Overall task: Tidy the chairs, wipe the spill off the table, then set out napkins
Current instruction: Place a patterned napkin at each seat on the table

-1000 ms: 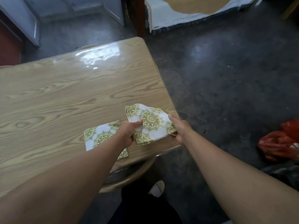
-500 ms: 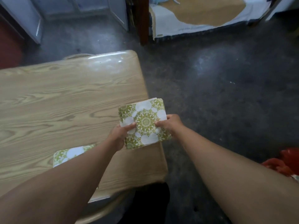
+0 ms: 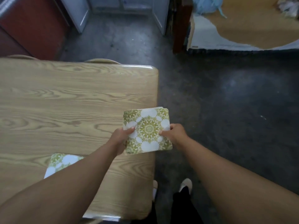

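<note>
Napkin-setting step: left hand (image 3: 120, 138) and right hand (image 3: 175, 135) each pinch a side of the napkin stack (image 3: 147, 130) above the table (image 3: 68, 101) edge, one napkin (image 3: 62, 162) already laid; next, probably peel off one sheet.

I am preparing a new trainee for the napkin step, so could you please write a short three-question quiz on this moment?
1. True or false: the napkin stack lies untouched on the table.
2. Who holds the stack? A) left only B) right only C) both hands
3. How many napkins lie set out on the table?

Key:
1. False, it is held.
2. C: the left hand and the right hand each pinch one side.
3. One: the laid napkin near the table's near edge.
</note>
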